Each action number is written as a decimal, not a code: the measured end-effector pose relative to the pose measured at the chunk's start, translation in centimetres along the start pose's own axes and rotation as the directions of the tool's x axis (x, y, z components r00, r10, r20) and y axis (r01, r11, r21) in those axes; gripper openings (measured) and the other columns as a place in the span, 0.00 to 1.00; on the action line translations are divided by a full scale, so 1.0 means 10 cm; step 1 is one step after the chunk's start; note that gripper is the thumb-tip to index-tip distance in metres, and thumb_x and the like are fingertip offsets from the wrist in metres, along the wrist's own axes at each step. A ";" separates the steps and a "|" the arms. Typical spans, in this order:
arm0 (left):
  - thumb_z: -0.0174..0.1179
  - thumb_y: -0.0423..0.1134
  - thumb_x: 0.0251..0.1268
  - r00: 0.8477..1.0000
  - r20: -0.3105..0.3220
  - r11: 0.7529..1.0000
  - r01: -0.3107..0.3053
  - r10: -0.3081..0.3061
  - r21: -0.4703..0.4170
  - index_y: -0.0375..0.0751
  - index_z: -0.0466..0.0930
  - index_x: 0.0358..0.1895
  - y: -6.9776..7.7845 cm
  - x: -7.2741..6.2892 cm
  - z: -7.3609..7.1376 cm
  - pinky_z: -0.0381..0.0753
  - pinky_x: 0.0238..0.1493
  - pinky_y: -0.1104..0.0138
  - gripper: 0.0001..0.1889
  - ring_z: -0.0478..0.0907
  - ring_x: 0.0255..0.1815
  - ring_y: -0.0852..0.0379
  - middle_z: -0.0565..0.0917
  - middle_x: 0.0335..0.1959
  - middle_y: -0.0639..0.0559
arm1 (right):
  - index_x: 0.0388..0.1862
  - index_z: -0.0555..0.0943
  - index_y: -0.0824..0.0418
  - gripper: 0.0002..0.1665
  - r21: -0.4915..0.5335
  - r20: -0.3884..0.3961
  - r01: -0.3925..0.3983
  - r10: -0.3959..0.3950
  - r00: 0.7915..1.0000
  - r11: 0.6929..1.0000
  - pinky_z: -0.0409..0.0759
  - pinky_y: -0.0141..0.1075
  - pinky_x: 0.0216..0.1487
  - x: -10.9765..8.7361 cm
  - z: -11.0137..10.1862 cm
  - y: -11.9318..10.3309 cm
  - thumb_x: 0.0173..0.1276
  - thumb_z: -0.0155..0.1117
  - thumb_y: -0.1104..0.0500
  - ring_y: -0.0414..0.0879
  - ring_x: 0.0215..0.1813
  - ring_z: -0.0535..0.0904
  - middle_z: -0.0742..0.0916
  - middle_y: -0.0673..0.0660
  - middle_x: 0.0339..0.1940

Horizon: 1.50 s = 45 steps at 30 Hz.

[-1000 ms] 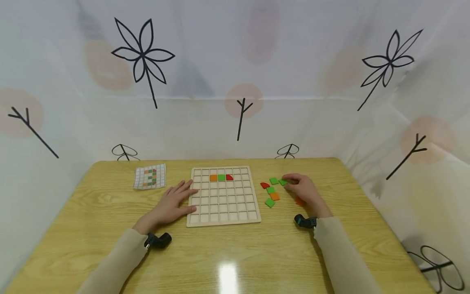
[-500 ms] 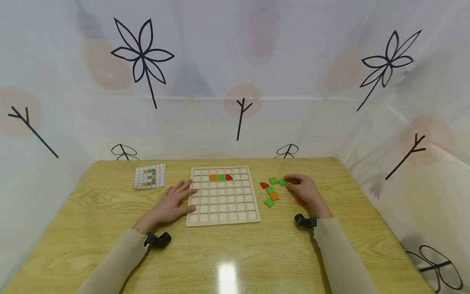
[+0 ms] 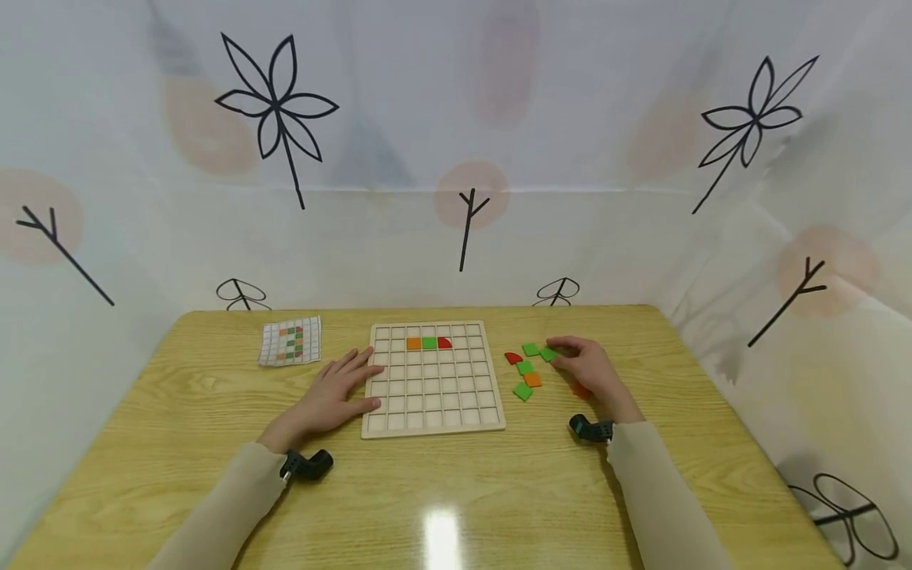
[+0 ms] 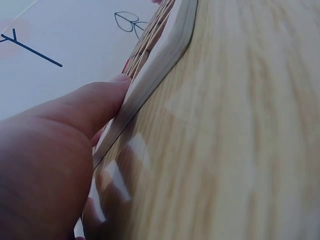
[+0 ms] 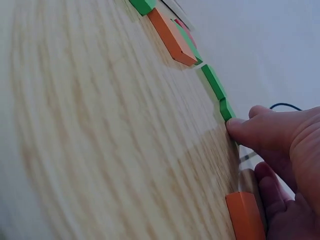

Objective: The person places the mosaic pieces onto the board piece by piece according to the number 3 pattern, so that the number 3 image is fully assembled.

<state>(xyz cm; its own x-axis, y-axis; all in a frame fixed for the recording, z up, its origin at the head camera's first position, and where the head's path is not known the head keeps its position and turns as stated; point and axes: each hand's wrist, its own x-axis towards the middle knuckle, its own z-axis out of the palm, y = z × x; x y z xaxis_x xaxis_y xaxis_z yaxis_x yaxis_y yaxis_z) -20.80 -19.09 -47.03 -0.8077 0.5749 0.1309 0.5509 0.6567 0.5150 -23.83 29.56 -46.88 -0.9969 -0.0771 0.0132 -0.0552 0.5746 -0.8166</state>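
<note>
My left hand point(image 3: 329, 400) lies left of centre in the frame, its fingers spread, fingertips and thumb resting on the left edge of the gridded board point(image 3: 431, 404); in the board's upper rows sit an orange square point(image 3: 414, 343), a green square point(image 3: 429, 343) and a red quarter-round point(image 3: 445, 343), side by side. My right hand point(image 3: 593, 374) is right of centre, fingers bent; my thumb touches the rightmost green tile point(image 3: 546, 355), my forefinger curves close by its far side, and I cannot tell whether the two pinch it; that tile lies flat on the wooden table point(image 3: 370, 491). Just left of it are another green tile point(image 3: 530, 350) and a red piece point(image 3: 514, 359); lower down come more green tiles point(image 3: 522, 392) and an orange tile point(image 3: 533, 380); a second orange piece point(image 5: 245, 215) lies partly under my right hand; a printed grid card point(image 3: 290, 341) rests at upper left of the table.
</note>
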 end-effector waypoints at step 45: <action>0.60 0.54 0.71 1.000 -0.005 1.000 -0.003 0.003 -0.003 0.44 0.69 0.73 0.01 0.00 0.00 0.40 0.71 0.36 0.32 0.43 0.80 0.38 0.52 0.80 0.42 | 0.62 0.80 0.67 0.28 -0.014 0.068 0.091 -0.090 0.994 0.996 0.63 0.58 0.69 0.03 0.03 -0.04 0.63 0.73 0.62 0.64 0.69 0.68 0.80 0.67 0.63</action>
<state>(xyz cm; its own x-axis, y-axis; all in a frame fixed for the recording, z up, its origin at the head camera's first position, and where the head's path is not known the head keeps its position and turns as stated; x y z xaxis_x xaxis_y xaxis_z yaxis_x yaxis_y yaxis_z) -20.77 -19.02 -46.94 -0.8071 0.5745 0.1363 0.5526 0.6536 0.5171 -24.13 29.05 -46.76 -0.9819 -0.1833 0.0475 -0.1466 0.5768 -0.8037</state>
